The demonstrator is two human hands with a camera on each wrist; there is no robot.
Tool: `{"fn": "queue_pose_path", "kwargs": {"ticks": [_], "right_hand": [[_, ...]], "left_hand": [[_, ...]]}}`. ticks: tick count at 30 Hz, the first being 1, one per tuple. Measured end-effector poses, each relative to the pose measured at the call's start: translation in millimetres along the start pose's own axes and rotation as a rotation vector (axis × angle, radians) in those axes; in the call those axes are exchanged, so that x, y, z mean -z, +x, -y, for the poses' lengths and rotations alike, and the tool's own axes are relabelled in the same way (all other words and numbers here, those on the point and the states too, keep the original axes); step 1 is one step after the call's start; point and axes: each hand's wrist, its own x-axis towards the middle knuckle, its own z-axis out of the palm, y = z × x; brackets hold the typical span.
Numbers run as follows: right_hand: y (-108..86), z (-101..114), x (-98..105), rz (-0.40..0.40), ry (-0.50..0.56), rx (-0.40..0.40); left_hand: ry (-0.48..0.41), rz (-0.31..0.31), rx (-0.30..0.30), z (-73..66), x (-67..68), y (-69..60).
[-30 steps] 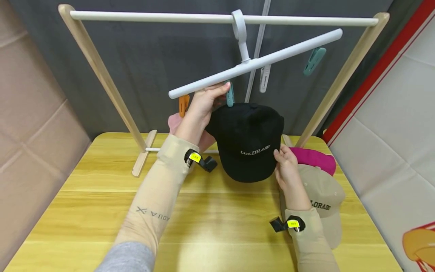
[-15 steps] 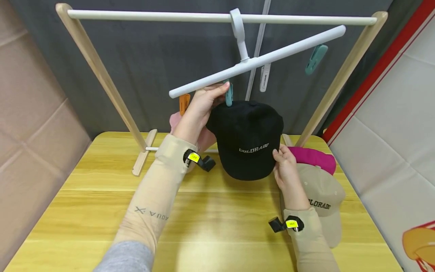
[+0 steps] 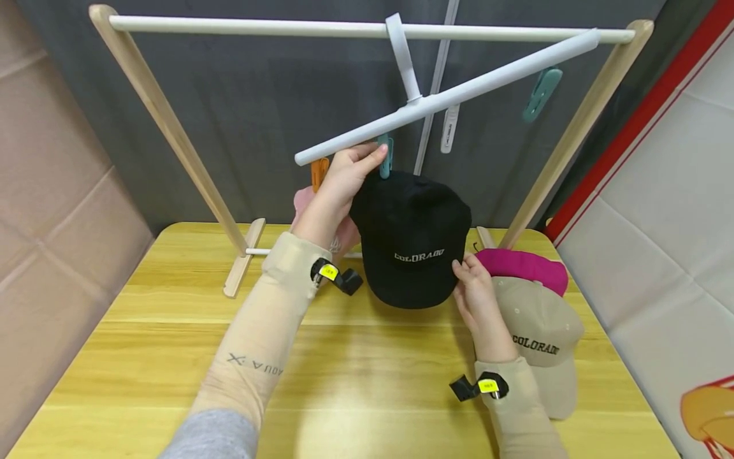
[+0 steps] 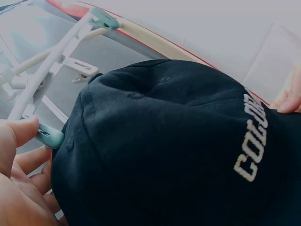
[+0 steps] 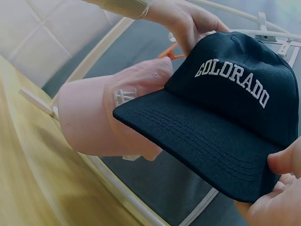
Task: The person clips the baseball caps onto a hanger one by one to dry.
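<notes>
A black cap (image 3: 410, 236) with white COLORADO lettering hangs below a tilted white hanger (image 3: 459, 95), its top against a teal clip (image 3: 386, 156). My left hand (image 3: 341, 185) pinches that clip between thumb and fingers, at the cap's edge; in the left wrist view the thumb lies on the teal clip (image 4: 49, 135) and the other fingers are partly behind the cap (image 4: 141, 141). With thumb and fingers, my right hand (image 3: 478, 299) grips the side of the brim, as the brim (image 5: 197, 141) in the right wrist view also shows.
A pink cap (image 5: 89, 113) hangs behind my left arm near an orange clip (image 3: 319, 173). White (image 3: 450, 129) and teal clips (image 3: 541, 94) hang further right. A beige cap (image 3: 536, 319) and a magenta one (image 3: 524, 269) lie on the table's right. The rack's rail (image 3: 258, 27) spans above.
The hanger has tilted more steeply, its right end rising and shifting right. My right hand and the black cap's brim have moved slightly left. Both hands keep their hold.
</notes>
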Motion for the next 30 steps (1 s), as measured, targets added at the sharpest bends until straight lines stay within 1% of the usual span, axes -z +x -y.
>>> {"fn": "queue_pose_path", "kwargs": {"ticks": [4, 8, 12, 16, 19, 24, 30], "right_hand": [[-1.3, -4.8, 1.0, 0.003, 0.001, -0.016], [-3.6, -10.0, 1.1, 0.019, 0.006, -0.021], [-5.1, -14.3, 0.7, 0.023, 0.014, -0.023], [-5.5, -17.2, 1.6, 0.032, 0.005, -0.039], [-5.8, -18.9, 2.8, 0.037, -0.011, -0.062], [-6.1, -21.4, 3.6, 0.027, -0.032, -0.094], [-5.2, -24.6, 4.7, 0.018, -0.041, -0.087]], "left_hand": [[0.063, 0.005, -0.019, 4.0, -0.5, -1.8], [0.096, -0.007, -0.045, 8.4, -1.8, -2.8], [0.112, -0.005, -0.052, 12.6, -0.7, -4.3], [0.139, 0.001, -0.09, 17.0, 1.7, -6.0], [0.184, -0.003, -0.129, 20.2, 3.7, -6.8], [0.21, -0.006, -0.17, 25.1, 6.1, -9.2], [0.218, -0.026, -0.2, 31.6, 9.6, -14.2]]}}
